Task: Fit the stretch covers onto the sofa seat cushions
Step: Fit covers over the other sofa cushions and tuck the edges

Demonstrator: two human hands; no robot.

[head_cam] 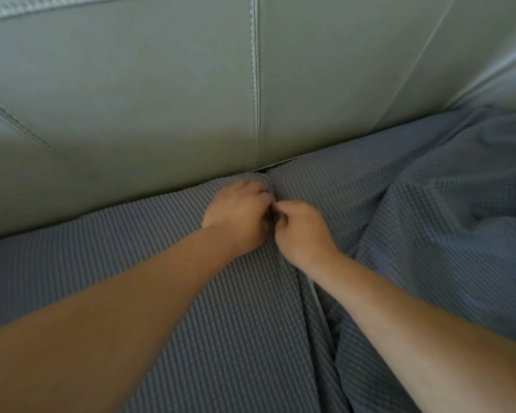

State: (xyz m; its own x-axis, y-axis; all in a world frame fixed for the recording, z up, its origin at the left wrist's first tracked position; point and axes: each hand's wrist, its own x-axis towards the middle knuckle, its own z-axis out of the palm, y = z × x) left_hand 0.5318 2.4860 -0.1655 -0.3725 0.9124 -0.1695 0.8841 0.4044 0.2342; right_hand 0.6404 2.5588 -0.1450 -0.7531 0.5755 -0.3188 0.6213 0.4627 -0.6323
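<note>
Both fists, left hand (239, 211) and right hand (303, 229), clamp grey waffle stretch cover (131, 263) at the gap between seat cushions, below the leather backrest (161, 99); pushing deep, evenly, should hold it.

Two grey-blue stretch covers with a fine waffle texture lie over the sofa seat cushions, meeting at a seam that runs away from the viewer toward the backrest. The left cover (102, 257) sits smooth and taut on its cushion, its far edge tucked against the backrest. The right cover (429, 210) is loose, bunched into deep folds and ridges toward the far right corner. Fabric gathers into narrow pleats along the gap between the two cushions.
</note>
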